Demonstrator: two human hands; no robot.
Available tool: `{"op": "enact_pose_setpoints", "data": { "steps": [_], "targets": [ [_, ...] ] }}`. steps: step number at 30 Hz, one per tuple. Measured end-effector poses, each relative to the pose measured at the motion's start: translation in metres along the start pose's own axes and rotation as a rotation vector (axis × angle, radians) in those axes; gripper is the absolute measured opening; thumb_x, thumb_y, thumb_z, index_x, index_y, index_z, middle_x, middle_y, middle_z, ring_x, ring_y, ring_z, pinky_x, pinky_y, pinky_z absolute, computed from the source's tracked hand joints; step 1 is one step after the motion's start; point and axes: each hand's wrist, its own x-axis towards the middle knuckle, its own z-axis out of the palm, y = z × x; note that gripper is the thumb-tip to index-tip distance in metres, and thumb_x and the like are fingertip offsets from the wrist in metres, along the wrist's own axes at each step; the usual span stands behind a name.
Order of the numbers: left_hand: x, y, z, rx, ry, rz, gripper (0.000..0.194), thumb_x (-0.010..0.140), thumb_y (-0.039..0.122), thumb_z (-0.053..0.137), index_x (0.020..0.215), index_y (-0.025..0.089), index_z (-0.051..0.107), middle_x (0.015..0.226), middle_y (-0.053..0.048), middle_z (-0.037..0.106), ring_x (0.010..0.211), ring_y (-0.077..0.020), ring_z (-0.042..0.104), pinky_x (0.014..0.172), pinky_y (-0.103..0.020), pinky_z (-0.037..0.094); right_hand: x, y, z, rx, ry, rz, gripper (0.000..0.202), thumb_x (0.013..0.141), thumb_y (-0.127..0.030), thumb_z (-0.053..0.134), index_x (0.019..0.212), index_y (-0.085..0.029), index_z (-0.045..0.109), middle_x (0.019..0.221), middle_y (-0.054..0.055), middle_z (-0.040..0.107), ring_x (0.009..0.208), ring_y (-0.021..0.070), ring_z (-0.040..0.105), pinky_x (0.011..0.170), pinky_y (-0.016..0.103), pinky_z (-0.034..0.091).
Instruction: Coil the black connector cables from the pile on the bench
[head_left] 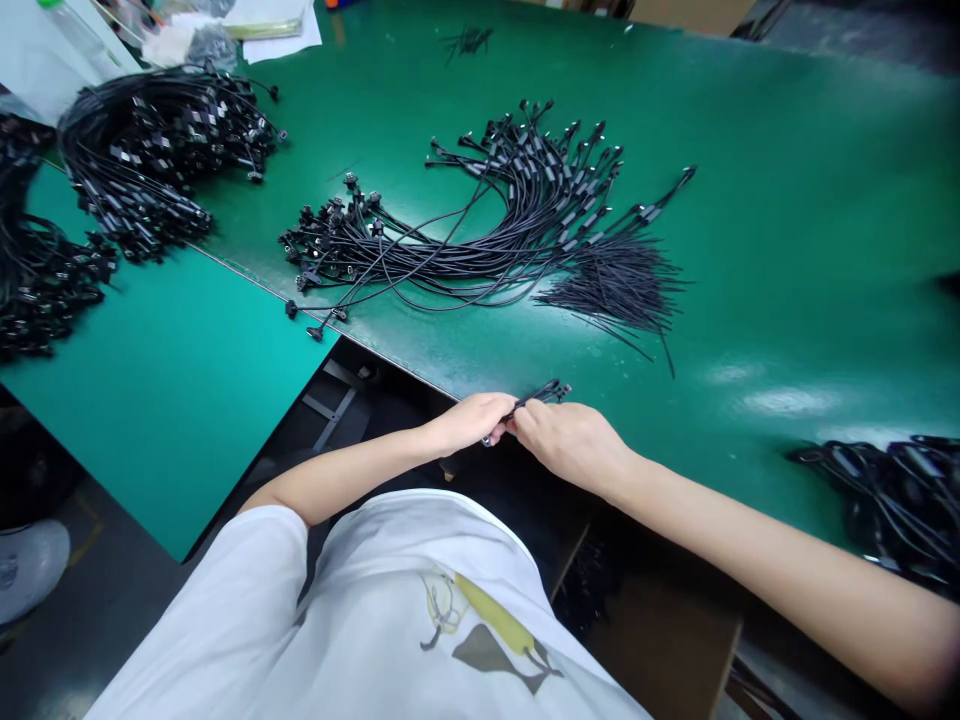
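Observation:
My left hand (474, 422) and my right hand (568, 440) meet at the front edge of the green table, both closed round a folded black cable (549, 391). One looped end and a small connector stick out above my right hand; a metal plug end peeks out beneath my left fingers. Most of the cable is hidden in my grip. Beyond my hands lies a curved bunch of black cables (465, 258) with connectors at both ends. A pile of thin black ties (619, 288) rests against its right end.
Bundled black cables (172, 150) heap up at the left, with more cables (900, 495) at the right edge. A few dark ties (469, 41) lie far back on the green table (787, 220). A lower green surface (180, 380) adjoins it at left. Papers and plastic bags (217, 35) sit behind.

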Motion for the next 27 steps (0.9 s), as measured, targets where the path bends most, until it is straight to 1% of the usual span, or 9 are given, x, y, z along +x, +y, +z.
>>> {"op": "enact_pose_setpoints", "data": {
  "steps": [5, 7, 9, 11, 14, 17, 20, 23, 27],
  "targets": [
    [0.005, 0.005, -0.003, -0.194, 0.215, 0.274, 0.018, 0.086, 0.028, 0.053, 0.083, 0.015, 0.066, 0.084, -0.004, 0.061, 0.081, -0.0135, 0.055, 0.079, -0.027, 0.044, 0.012, -0.018, 0.011, 0.522, 0.147, 0.682, 0.032, 0.098, -0.031, 0.042, 0.07, -0.019, 0.053, 0.066, 0.001, 0.058, 0.06, 0.0132, 0.051, 0.057, 0.026, 0.033],
    [0.002, 0.01, -0.008, -0.16, 0.207, 0.378, 0.013, 0.082, 0.024, 0.061, 0.086, 0.017, 0.07, 0.094, -0.005, 0.063, 0.096, -0.017, 0.056, 0.091, -0.029, 0.043, 0.015, -0.022, 0.012, 0.775, 0.189, 0.861, 0.034, 0.098, -0.037, 0.041, 0.07, -0.02, 0.05, 0.064, 0.0, 0.055, 0.061, 0.0134, 0.051, 0.059, 0.026, 0.035],
    [-0.005, 0.015, -0.016, 0.02, 0.143, 0.478, 0.012, 0.08, 0.019, 0.062, 0.079, 0.019, 0.074, 0.096, -0.005, 0.062, 0.1, -0.018, 0.055, 0.096, -0.031, 0.041, 0.014, -0.02, 0.011, 0.969, 0.187, 0.947, 0.035, 0.097, -0.042, 0.043, 0.069, -0.021, 0.05, 0.061, -0.001, 0.051, 0.06, 0.0135, 0.048, 0.058, 0.025, 0.035],
    [-0.012, 0.016, -0.022, 0.271, 0.023, 0.543, 0.023, 0.081, 0.015, 0.057, 0.068, 0.022, 0.075, 0.089, -0.005, 0.061, 0.096, -0.018, 0.054, 0.097, -0.033, 0.04, 0.011, -0.016, 0.007, 1.051, 0.184, 0.983, 0.036, 0.095, -0.044, 0.044, 0.068, -0.02, 0.049, 0.061, -0.002, 0.049, 0.061, 0.0135, 0.047, 0.058, 0.025, 0.035],
    [-0.014, 0.008, -0.024, 0.469, -0.136, 0.488, 0.029, 0.08, 0.012, 0.054, 0.065, 0.023, 0.076, 0.083, -0.004, 0.06, 0.088, -0.0175, 0.055, 0.094, -0.033, 0.041, 0.007, -0.016, -0.006, 0.963, 0.222, 0.936, 0.035, 0.096, -0.04, 0.043, 0.068, -0.02, 0.049, 0.064, -0.001, 0.051, 0.063, 0.0132, 0.048, 0.061, 0.025, 0.036],
    [-0.008, 0.0, -0.022, 0.32, -0.085, 0.352, 0.018, 0.079, 0.018, 0.059, 0.076, 0.02, 0.077, 0.089, -0.005, 0.062, 0.089, -0.0178, 0.058, 0.094, -0.034, 0.043, 0.008, -0.031, -0.019, 0.819, 0.183, 0.745, 0.032, 0.097, -0.033, 0.04, 0.072, -0.019, 0.054, 0.072, 0.002, 0.058, 0.067, 0.0139, 0.053, 0.065, 0.026, 0.04],
    [-0.008, 0.008, -0.023, 0.062, -0.017, 0.33, 0.017, 0.081, 0.026, 0.062, 0.085, 0.017, 0.077, 0.105, -0.007, 0.061, 0.102, -0.0198, 0.058, 0.097, -0.033, 0.043, 0.008, -0.045, -0.018, 0.737, 0.106, 0.62, 0.027, 0.097, -0.027, 0.039, 0.082, -0.019, 0.06, 0.087, 0.007, 0.067, 0.077, 0.0164, 0.06, 0.07, 0.027, 0.043],
    [-0.023, 0.023, -0.026, 0.033, -0.061, 0.388, 0.018, 0.083, 0.024, 0.06, 0.085, 0.019, 0.077, 0.106, -0.007, 0.058, 0.099, -0.0182, 0.058, 0.092, -0.031, 0.045, 0.005, -0.041, -0.008, 0.76, 0.079, 0.705, 0.026, 0.096, -0.028, 0.041, 0.079, -0.019, 0.059, 0.082, 0.006, 0.066, 0.072, 0.0164, 0.058, 0.067, 0.027, 0.041],
    [-0.036, 0.02, -0.026, 0.331, -0.172, 0.392, 0.018, 0.084, 0.024, 0.06, 0.078, 0.019, 0.076, 0.095, -0.006, 0.057, 0.089, -0.0165, 0.057, 0.088, -0.032, 0.046, 0.003, -0.02, -0.002, 0.925, 0.133, 0.848, 0.031, 0.095, -0.033, 0.043, 0.068, -0.019, 0.05, 0.068, 0.001, 0.056, 0.066, 0.0139, 0.052, 0.065, 0.026, 0.037]
  ]
}}
